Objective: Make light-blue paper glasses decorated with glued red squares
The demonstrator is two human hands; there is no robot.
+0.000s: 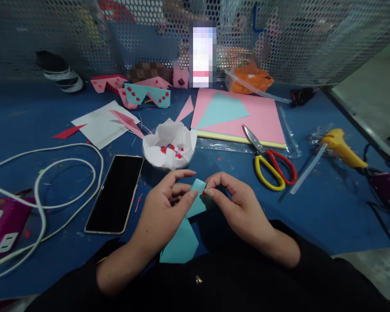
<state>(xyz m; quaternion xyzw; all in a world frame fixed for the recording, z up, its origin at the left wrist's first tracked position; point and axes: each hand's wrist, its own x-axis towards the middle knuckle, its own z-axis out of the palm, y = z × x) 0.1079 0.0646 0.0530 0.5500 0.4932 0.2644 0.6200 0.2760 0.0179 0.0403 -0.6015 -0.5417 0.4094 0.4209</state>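
Note:
My left hand pinches a folded piece of light-blue paper close to my body, thumb on its top face. At the paper's right edge, my right hand has thumb and forefinger closed on a tiny red paper piece, which lies against the blue paper. Just beyond my hands stands a white paper-lined bowl with small red and white scraps in it. Farther back are folded blue paper glasses with red diamonds, among similar pink ones.
Scissors and a yellow glue gun lie to the right. Behind the bowl is a stack of pink paper. At left are a dark phone, a white cable and a purple power strip. A perforated metal panel borders the back.

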